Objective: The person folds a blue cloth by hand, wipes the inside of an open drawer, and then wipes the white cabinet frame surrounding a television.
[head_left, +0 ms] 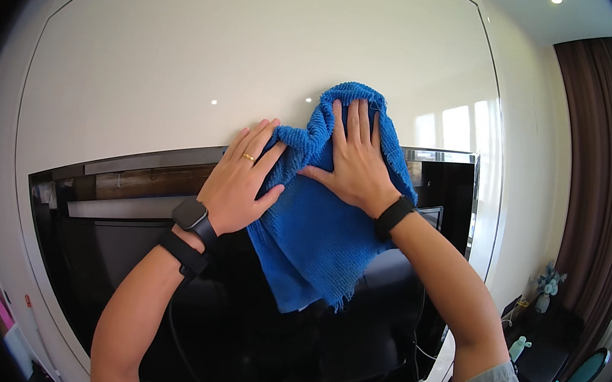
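Note:
A blue terry cloth (325, 221) lies bunched at its top against a glossy cream wall panel (186, 55) and hangs down over a black television (268, 332) set in the wall. My right hand (356, 163) presses flat on the cloth with its fingers pointing up, near the cloth's top fold. To the left, my left hand (243, 173), wearing a gold ring, rests at the cloth's left edge by the television's top edge, some of its fingers beside the cloth. A smartwatch (190, 214) and a black band are on my left wrist, another black band on the right.
Cables hang in front of the television. A brown curtain (597, 137) stands by the window at right. Below it, a dark table (554, 334) holds a vase of flowers (543, 300) and a light green bottle (518, 347). A teal chair (586, 371) is near the table.

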`<state>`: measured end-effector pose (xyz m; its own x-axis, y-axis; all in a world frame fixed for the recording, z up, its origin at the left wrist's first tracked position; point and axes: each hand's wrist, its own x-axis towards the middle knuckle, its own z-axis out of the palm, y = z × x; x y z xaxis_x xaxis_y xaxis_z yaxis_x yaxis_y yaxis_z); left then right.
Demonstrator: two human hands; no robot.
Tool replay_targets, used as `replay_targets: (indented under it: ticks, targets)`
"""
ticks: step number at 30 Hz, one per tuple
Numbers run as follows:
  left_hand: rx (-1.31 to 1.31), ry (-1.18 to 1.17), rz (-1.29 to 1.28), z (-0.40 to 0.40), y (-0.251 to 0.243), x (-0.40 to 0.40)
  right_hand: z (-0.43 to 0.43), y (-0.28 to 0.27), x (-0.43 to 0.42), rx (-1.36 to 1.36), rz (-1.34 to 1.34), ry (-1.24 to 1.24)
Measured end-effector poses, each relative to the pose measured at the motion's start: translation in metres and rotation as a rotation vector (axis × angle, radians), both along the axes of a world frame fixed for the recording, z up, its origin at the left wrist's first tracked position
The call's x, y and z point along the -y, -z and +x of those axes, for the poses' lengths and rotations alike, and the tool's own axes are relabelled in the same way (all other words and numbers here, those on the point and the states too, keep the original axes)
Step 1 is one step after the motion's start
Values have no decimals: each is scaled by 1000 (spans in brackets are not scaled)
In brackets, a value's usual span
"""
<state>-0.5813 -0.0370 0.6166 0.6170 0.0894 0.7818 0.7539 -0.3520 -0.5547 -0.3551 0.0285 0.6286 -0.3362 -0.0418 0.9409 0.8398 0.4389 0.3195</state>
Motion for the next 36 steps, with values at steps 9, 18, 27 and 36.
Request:
replay_targets:
  ticks: [9, 18, 27, 36]
  targets:
    - [98, 39, 144, -5, 42, 13, 4, 3, 2, 57, 109, -14]
    - [295, -23, -105, -6, 104, 3, 24, -5, -8, 202, 163, -43]
    - [249, -234, -180, 7, 114, 4, 25, -6, -6, 253, 147, -39]
    - [201, -137, -210, 25, 117, 20, -16, -1, 13, 310, 159, -174]
